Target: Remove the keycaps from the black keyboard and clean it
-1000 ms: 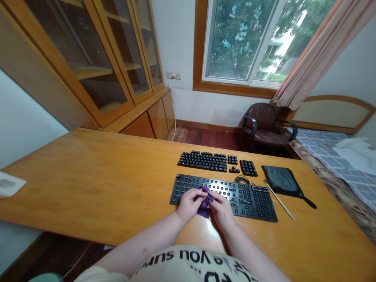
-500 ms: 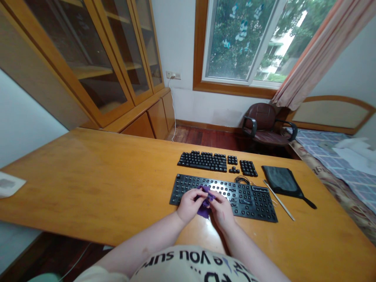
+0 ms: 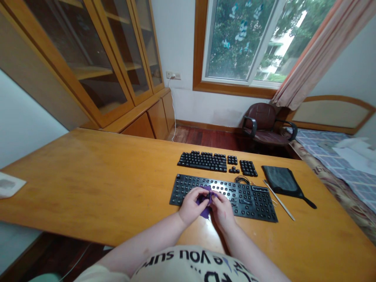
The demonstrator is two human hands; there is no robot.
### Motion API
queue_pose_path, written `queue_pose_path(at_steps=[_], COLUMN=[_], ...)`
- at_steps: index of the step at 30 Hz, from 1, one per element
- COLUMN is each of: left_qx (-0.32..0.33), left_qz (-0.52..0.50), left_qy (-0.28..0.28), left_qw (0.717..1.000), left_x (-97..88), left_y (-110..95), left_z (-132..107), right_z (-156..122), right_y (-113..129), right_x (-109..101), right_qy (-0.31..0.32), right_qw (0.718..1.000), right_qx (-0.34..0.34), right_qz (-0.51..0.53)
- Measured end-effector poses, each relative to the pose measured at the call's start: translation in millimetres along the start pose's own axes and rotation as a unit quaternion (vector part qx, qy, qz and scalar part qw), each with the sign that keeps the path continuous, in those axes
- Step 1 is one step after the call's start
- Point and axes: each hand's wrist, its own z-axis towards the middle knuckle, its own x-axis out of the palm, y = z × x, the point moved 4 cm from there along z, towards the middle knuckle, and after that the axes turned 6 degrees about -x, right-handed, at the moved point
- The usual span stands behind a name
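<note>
A purple cloth is bunched between my two hands, above the near edge of a black keyboard base. My left hand pinches the cloth from the left. From the other side, my right hand grips it with bent fingers. Something small and dark shows in the folds, perhaps a keycap, but it is mostly covered. Nearly all the keys are off the base, which leaves rows of switch posts bare. Behind it, the removed black keycaps stand in keyboard order, with a separate number-pad block at their right.
Right of the base lie a thin white stick and a dark zip pouch with a strap. A coiled black cable sits behind the base. White paper rests at the table's left edge. Beyond the table stands an office chair.
My fingers have shifted slightly around the purple cloth, and its folds have changed shape, with its hanging part a little further right. The keyboard base and keycaps have not moved.
</note>
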Motion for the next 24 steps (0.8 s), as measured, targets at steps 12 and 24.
queue_pose_path(at_steps=[12, 24], left_qx=[0.038, 0.053], left_qz=[0.055, 0.062], left_qy=[-0.003, 0.009], left_qw=[0.998, 0.997], left_x=[-3.8, -3.6], left_y=[-12.1, -16.5], left_z=[-0.4, 0.3], right_z=[-0.5, -1.1], right_y=[12.2, 8.8], right_x=[4.5, 1.4], right_qy=[0.046, 0.009], right_qw=[0.987, 0.990], right_qx=[-0.071, -0.048], right_qz=[-0.138, -0.132])
